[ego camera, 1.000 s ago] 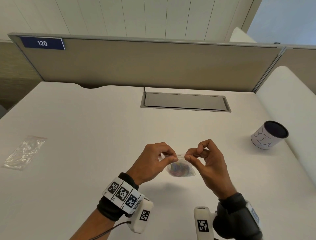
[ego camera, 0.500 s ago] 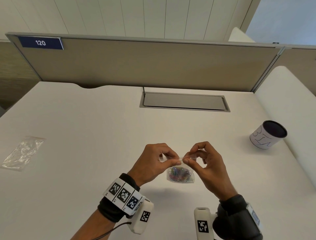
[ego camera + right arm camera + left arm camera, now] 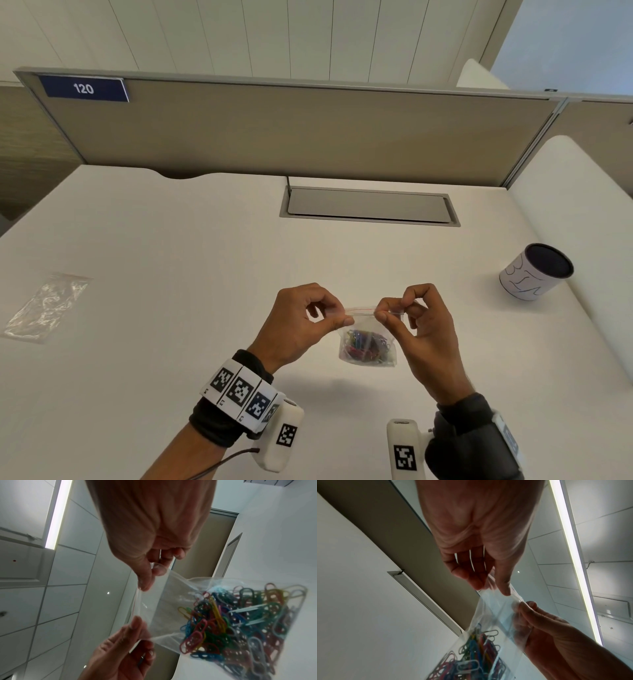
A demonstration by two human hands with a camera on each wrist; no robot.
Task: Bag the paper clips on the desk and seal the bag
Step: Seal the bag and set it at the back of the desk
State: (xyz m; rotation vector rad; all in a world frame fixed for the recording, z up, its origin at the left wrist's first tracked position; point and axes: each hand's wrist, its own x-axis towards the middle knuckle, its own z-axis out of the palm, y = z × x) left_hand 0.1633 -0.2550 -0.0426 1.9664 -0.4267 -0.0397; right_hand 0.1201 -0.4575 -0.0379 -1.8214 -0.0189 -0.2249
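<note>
A small clear zip bag [image 3: 367, 337] hangs above the white desk [image 3: 171, 274], its bottom filled with coloured paper clips [image 3: 366, 346]. My left hand [image 3: 343, 318] pinches the left end of the bag's red-lined top strip between thumb and forefinger. At the strip's right end my right hand [image 3: 384, 311] pinches it the same way. The left wrist view shows the thumb and fingers of my left hand [image 3: 493, 588] on the bag [image 3: 494, 609] above the clips [image 3: 474, 660]. The right wrist view shows my right hand [image 3: 150, 577] pinching the bag [image 3: 163, 601], clips [image 3: 236, 622] bunched below.
A crumpled empty clear bag [image 3: 46, 305] lies at the desk's left side. A white cup [image 3: 534, 272] with a dark inside stands at the right. A grey cable flap [image 3: 368, 207] is set into the desk before the beige partition [image 3: 291, 130].
My right hand's pinch has slid rightward along the bag's top strip, from the middle to the right end. The bag hangs a little straighter; the left hand holds its end as before.
</note>
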